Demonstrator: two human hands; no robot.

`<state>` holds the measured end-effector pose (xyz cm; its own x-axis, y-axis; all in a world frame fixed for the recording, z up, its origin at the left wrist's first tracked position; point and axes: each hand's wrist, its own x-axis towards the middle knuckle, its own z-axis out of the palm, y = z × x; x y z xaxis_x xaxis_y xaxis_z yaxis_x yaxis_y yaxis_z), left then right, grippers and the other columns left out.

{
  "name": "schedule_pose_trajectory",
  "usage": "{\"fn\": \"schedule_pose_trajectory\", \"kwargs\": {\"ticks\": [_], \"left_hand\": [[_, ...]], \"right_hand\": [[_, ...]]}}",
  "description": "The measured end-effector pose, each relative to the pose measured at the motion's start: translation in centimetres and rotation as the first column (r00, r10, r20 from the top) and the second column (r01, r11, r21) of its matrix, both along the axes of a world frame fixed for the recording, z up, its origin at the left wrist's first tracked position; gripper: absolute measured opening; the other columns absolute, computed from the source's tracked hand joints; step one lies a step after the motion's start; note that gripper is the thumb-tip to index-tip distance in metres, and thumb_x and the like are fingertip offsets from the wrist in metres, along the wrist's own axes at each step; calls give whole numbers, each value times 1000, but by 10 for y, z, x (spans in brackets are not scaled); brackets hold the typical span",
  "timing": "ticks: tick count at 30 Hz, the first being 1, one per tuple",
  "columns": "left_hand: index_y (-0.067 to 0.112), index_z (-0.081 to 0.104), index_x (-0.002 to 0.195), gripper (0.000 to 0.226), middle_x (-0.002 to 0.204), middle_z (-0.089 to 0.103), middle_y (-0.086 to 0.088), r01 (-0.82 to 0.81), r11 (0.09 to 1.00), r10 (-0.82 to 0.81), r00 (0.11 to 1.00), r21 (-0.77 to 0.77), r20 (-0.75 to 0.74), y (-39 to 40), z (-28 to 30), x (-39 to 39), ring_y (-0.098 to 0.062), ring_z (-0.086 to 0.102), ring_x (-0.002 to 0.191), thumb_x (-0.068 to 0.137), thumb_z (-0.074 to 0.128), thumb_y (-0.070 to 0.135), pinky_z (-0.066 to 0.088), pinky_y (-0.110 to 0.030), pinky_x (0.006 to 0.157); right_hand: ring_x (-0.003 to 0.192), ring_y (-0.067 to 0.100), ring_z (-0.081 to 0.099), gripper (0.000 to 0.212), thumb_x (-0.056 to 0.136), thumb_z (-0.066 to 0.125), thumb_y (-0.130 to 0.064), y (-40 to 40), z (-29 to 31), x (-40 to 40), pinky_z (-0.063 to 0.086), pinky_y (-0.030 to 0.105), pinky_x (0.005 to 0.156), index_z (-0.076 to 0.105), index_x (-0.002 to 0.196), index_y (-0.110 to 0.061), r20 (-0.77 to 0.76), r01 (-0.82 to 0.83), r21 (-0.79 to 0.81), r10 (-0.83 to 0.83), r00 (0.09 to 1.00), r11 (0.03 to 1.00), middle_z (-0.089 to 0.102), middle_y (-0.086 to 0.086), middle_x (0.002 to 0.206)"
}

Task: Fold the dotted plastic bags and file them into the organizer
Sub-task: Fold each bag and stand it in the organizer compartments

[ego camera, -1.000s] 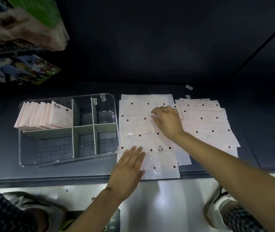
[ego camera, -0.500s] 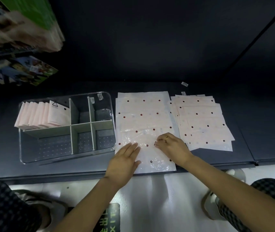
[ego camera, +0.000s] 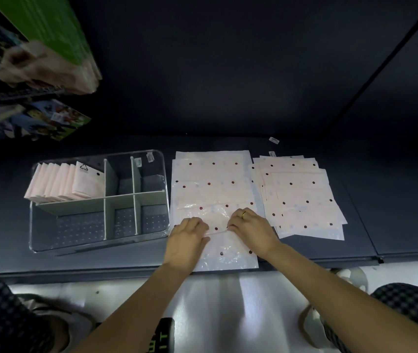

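In the middle of the frame a pale pink plastic bag with dark red dots point(ego camera: 213, 184) lies flat on the dark grey table point(ego camera: 393, 200), on top of other bags of the same kind. Its near part is already turned up, so a fold line runs across it between the 2 hands. The left hand point(ego camera: 186, 240) rests on the bag at the lower centre, fingers curled, and it pinches the folded edge. The right hand point(ego camera: 252, 230), with a gold ring point(ego camera: 244, 214) on 1 finger, is just beside it and grips the same edge with bent fingers. The 2 hands are close together but do not touch.

To the right of them, a loose stack of flat dotted bags point(ego camera: 302, 192) lies fanned on the table, touching the side of the middle pile.

At the left of the frame stands a clear plastic organizer with grey dividers point(ego camera: 136, 194). Its upper left compartment holds a row of folded pink bags point(ego camera: 65, 183), standing and leaning to the left. The other compartments show only the dotted floor.

In the upper left corner some colourful packages point(ego camera: 50, 121) are blurred.
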<state>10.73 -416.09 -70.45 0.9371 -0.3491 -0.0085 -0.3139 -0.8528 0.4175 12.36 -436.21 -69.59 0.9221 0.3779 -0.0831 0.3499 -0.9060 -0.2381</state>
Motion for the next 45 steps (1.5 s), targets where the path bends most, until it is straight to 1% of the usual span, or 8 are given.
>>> {"fn": "schedule_pose_trajectory", "kwargs": {"ticks": [5, 10, 16, 21, 25, 30, 37, 45], "left_hand": [[13, 62, 121, 45, 123, 62, -5, 110, 994, -110, 993, 10, 36, 10, 19, -7, -24, 58, 115, 79, 74, 23, 44, -34, 96], [30, 58, 120, 26, 122, 60, 11, 176, 981, -160, 973, 85, -170, 27, 27, -17, -16, 55, 111, 96, 47, 30, 43, -27, 83], [26, 59, 113, 22, 109, 65, 2, 70, 997, -59, 950, 26, -306, 21, 40, -15, -26, 58, 101, 99, 42, 28, 42, -31, 73], [12, 60, 123, 45, 126, 60, -6, 116, 993, -113, 976, -4, 187, 11, 52, -24, -26, 56, 117, 79, 71, 13, 45, -38, 100], [11, 68, 112, 46, 118, 65, -7, 215, 976, -219, 957, 38, 191, -1, 41, -34, -25, 61, 113, 70, 81, 22, 50, -38, 95], [13, 3, 151, 65, 159, -4, -5, 233, 929, -195, 968, 287, -157, 7, 5, -47, -24, -6, 146, 101, 30, 43, -6, -36, 117], [18, -22, 146, 73, 154, -27, -1, 253, 904, -209, 965, 345, -160, 16, -19, -55, -25, -30, 139, 98, 17, 56, -20, -41, 114], [18, 32, 146, 53, 156, 22, -3, 106, 994, -106, 994, 3, -30, 18, 0, -53, -23, 7, 146, 98, 43, 38, 1, -38, 120]], "right_hand": [[103, 12, 49, 18, 97, 48, -26, -7, 27, -2, 43, 28, 83, 62, 103, -16, -233, -74, 108, 98, 967, 991, 59, -4, 105], [93, 6, 53, 9, 92, 57, -31, -11, 54, -12, 44, 25, 85, 61, 95, -23, -501, -63, 202, 159, 851, 977, 62, -12, 98], [94, 8, 57, 13, 89, 61, -30, 0, 60, -1, 45, 27, 83, 64, 98, -21, -437, -4, 183, 85, 896, 983, 67, -7, 99], [104, 18, 50, 19, 96, 51, -28, 11, 47, 22, 41, 30, 82, 64, 104, -17, -318, 79, 122, -37, 948, 989, 65, -1, 104], [115, 19, 44, 31, 92, 57, -31, 19, 34, 37, 37, 27, 87, 57, 121, -19, -270, 121, 101, -89, 959, 988, 58, 2, 119], [115, 19, 46, 43, 85, 68, -28, 27, 24, 46, 41, 31, 93, 54, 124, -18, -382, 104, 79, -67, 922, 991, 53, 3, 121], [103, 20, 47, 36, 80, 72, -26, 37, 15, 57, 37, 27, 78, 54, 109, -15, -455, 53, -74, -81, 887, 996, 54, 1, 105], [90, 15, 47, 28, 82, 68, -16, 37, 31, 54, 40, 27, 76, 55, 106, -14, -536, 127, 47, -82, 840, 991, 48, -4, 98]]}}
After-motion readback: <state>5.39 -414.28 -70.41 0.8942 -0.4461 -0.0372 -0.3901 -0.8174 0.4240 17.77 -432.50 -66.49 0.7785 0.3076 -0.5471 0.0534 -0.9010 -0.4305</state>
